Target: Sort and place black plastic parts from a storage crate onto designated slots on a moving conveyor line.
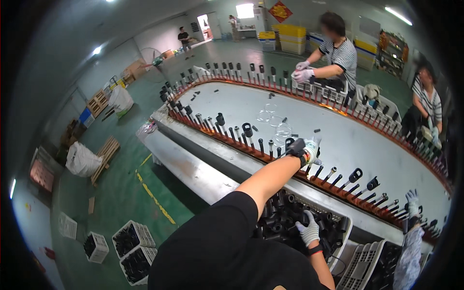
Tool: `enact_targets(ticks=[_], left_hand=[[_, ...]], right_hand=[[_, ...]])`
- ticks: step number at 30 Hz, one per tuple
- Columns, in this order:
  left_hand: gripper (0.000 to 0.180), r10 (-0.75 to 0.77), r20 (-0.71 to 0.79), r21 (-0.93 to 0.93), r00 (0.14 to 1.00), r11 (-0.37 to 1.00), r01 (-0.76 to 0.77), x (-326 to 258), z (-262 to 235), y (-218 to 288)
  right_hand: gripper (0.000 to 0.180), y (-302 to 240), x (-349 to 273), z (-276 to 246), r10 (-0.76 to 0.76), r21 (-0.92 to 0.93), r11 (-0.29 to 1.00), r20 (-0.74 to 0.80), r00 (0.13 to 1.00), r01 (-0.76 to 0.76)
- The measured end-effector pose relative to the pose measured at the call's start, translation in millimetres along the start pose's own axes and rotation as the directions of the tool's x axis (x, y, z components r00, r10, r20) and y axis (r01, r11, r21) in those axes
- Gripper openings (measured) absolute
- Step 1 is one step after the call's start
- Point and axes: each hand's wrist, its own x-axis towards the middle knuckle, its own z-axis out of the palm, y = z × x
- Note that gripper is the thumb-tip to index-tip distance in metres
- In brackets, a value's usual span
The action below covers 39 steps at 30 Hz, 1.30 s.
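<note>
My left hand [313,150], in a pale glove, reaches over the near edge of a looped conveyor [270,157] lined with upright rods. A dark device is strapped at that wrist, beside a black slotted cap [289,142] on a rod. How the left fingers are set, and whether they hold anything, is partly hidden. My right hand [308,231], gloved as well, rests on black tubular parts [278,220] heaped in a white crate [346,237]. Its thumb and fingers are spread apart, and no part shows clearly in its grasp.
A co-worker's gloved hand [413,203] reaches to the rods at right. Across the conveyor, two seated people handle parts by white crates [321,89]. Clear rings [282,131] lie on the central table [232,104]. Crates of black parts [133,234] stand on the floor at left.
</note>
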Motion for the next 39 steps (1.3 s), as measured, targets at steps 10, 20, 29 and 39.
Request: enact_targets(ticks=[10, 20, 29, 39], left_hand=[[0.054, 0.502, 0.032, -0.679, 0.864, 0.646, -0.35, -242.4, 83.6, 55.0], [0.043, 0.153, 0.104, -0.992, 0.983, 0.084, 0.092, -240.8, 78.8, 79.5], [0.05, 0.043, 0.047, -0.992, 0.998, -0.118, 0.051, -227.0, 102.2, 93.4], [0.035, -0.146, -0.124, -0.992, 0.981, -0.004, -0.126, -99.2, 94.1, 23.4]], right_hand=[[0.058, -64.5, -50.9, -34.7, 0.156, 0.723, 0.675, -0.337, 0.928, 0.149], [0.048, -91.0, -83.3, -116.7, 0.235, 0.736, 0.664, -0.376, 0.896, 0.134], [0.049, -68.7, -163.4, -159.9, 0.231, 0.612, 0.791, -0.348, 0.909, 0.033], [0.055, -66.3, -213.8, -152.8, 0.36, 0.516, 0.855, -0.515, 0.778, -0.054]])
